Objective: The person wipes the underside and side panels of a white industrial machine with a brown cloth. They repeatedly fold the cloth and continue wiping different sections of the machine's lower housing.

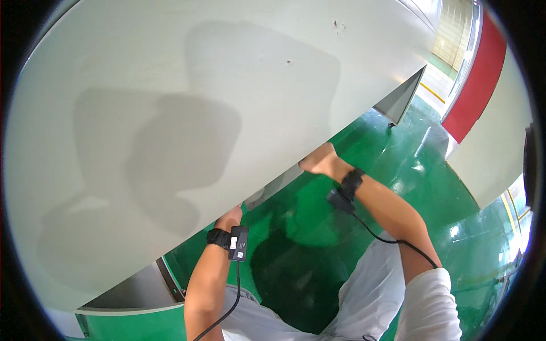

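Large off-white panel (227, 131), shadowed, lower edge running diagonally.

Probably a workshop or factory hall: a glossy green floor (418, 162) stretches out past the near edge of a broad, chipped, pale surface (273, 74). Beyond that surface's right corner, a yellow line (433, 93) runs along paler ground (439, 83); glare and the bent rim leave the exact kind of site uncertain.

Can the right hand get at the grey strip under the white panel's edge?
Likely yes: the right hand is at the edge of the white panel, close by the grey strip, nothing visible between; its fingertips are hidden.
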Motion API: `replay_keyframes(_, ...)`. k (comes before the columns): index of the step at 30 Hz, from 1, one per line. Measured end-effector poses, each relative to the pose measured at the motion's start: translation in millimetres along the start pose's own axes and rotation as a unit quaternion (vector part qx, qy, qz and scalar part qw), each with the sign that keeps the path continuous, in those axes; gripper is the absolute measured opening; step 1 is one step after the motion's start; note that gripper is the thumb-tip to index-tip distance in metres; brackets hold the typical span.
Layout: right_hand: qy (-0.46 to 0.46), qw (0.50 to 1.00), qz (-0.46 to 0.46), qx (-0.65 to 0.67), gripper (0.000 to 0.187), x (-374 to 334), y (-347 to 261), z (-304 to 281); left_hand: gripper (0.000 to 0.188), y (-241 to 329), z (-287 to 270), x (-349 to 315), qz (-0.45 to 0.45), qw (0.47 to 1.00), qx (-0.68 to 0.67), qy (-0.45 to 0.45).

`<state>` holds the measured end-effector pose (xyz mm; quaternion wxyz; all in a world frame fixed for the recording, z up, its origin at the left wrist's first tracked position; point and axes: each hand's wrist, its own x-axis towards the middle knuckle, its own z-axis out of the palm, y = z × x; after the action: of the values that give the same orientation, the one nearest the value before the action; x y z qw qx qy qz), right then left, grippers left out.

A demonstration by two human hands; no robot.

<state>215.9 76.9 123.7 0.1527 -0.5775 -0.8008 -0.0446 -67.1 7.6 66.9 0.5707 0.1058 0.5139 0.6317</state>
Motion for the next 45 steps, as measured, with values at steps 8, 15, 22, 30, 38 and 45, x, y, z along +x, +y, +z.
replay_keyframes(8, -0.119, 0.985, 0.085, 0.094, 0.050, 11, -42, -69, 0.019, 29, -10, -27, -0.024, 0.999, 0.031, 0.010)
replay_keyframes(15, -0.097, 0.989, 0.065, 0.094, 0.057, -14, -27, -73, 0.021, 27, 0, -32, -0.014, 0.999, 0.046, 0.016)
replay_keyframes(22, -0.092, 0.986, 0.077, 0.119, 0.041, 6, -46, -57, 0.022, 34, 12, -49, 0.022, 0.997, 0.067, -0.024)
replay_keyframes(30, -0.127, 0.983, -0.014, 0.131, 0.039, -27, -122, -55, 0.011, 48, -27, -60, 0.044, 0.984, 0.044, -0.165)
replay_keyframes(38, -0.049, 0.989, -0.014, 0.137, 0.041, -32, -143, -28, 0.042, 60, -40, -81, 0.093, 0.959, 0.148, -0.225)
replay_keyframes(45, -0.114, 0.976, -0.046, 0.182, 0.053, -22, -166, -52, 0.054, 66, -48, -75, 0.194, 0.933, 0.275, -0.131)
